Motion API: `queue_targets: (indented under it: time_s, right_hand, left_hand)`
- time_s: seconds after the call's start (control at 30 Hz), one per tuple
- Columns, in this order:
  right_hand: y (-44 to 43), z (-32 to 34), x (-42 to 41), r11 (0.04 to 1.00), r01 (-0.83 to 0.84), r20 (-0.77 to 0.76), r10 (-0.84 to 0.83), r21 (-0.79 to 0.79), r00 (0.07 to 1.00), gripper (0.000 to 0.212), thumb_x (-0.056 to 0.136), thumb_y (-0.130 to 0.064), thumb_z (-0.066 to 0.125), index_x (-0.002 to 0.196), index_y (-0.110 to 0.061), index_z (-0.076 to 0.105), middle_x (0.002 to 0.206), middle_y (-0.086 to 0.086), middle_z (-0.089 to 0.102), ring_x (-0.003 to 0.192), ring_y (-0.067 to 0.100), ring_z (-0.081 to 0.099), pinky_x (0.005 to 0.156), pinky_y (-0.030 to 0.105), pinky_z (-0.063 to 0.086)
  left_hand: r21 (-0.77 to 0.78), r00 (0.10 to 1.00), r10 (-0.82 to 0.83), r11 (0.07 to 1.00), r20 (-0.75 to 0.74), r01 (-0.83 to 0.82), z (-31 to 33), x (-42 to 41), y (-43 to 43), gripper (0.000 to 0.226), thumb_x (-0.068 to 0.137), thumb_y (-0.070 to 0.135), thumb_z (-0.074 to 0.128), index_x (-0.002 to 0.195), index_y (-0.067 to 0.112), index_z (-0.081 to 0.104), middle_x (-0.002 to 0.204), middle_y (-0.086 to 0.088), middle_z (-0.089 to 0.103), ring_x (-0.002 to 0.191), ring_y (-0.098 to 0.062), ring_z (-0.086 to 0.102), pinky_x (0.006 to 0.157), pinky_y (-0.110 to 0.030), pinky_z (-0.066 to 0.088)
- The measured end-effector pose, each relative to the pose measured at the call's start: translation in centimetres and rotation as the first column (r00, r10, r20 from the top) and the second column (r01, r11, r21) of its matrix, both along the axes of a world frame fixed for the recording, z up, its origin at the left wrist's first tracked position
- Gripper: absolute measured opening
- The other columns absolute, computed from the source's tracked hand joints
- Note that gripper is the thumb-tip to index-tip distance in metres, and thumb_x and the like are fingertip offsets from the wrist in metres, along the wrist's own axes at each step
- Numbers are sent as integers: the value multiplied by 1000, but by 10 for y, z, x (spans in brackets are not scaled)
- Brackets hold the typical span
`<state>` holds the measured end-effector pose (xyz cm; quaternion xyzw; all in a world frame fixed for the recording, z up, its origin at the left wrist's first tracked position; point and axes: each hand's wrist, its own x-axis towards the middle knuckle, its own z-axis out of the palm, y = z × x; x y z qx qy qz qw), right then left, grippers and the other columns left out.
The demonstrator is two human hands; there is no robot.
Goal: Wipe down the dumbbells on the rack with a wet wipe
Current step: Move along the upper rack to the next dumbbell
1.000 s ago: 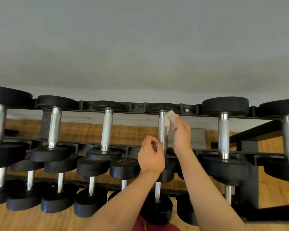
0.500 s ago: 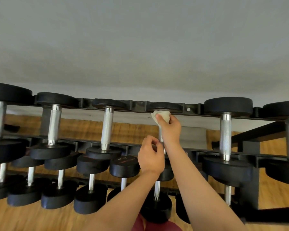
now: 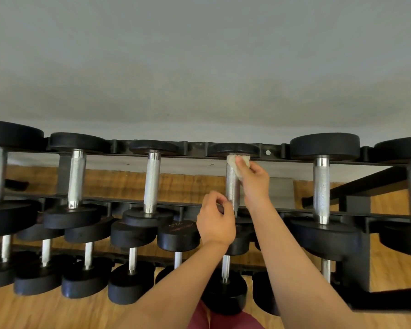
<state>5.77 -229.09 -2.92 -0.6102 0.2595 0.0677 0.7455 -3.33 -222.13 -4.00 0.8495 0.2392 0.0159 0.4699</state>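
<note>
A black rack (image 3: 195, 150) carries a top row of dumbbells with silver knurled handles and black round heads. My right hand (image 3: 254, 184) pinches a white wet wipe (image 3: 235, 162) against the top of one dumbbell handle (image 3: 231, 186), just under its far head (image 3: 233, 149). My left hand (image 3: 215, 219) sits at the near end of that same dumbbell, fingers curled round the near head's rim, which the hand mostly hides.
More dumbbells (image 3: 152, 181) stand to the left and right (image 3: 322, 186) on the top tier, and smaller ones (image 3: 178, 236) fill the lower tiers. A grey wall (image 3: 199, 67) rises behind the rack. Wooden floor (image 3: 45, 309) lies below.
My right hand went up the handle with the wipe to the far head, then slipped a little down and to the right. My left hand stayed at the near end.
</note>
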Motion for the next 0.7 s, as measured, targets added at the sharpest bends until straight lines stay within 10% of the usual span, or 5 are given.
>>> queue_targets:
  time_s: [0.7]
  right_hand:
    - [-7, -5, 3, 995, 10, -89, -1, 103, 996, 8, 93, -21, 65, 91, -14, 69, 92, 5, 68, 89, 18, 64, 77, 27, 55]
  left_hand:
    - [8, 1000, -8, 1000, 18, 7, 1, 1, 1, 12, 94, 19, 51, 82, 21, 53, 82, 4, 58, 65, -7, 54, 60, -20, 42]
